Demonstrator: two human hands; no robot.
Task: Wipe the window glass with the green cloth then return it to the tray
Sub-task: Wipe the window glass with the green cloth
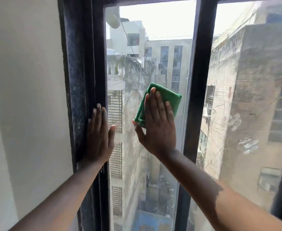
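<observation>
- The right hand (157, 124) lies flat, fingers spread, pressing the folded green cloth (168, 99) against the window glass (153, 55).
- The left hand (100, 135) rests open and flat on the dark, dusty window frame (82, 64).
- Bare glass extends above and below the fuzzy, square-folded cloth, between two black uprights.

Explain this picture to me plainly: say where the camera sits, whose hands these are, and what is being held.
There is no machine here. One camera sits on a person's head, looking forward and down, so the two bare arms belong to the wearer. The right hand presses a folded green cloth flat against the window glass, palm open, no closed grip. The left hand rests flat on the dark window frame at the left, holding nothing. Through the glass you see neighbouring buildings. The tray where the cloth goes afterwards is not in view.
</observation>
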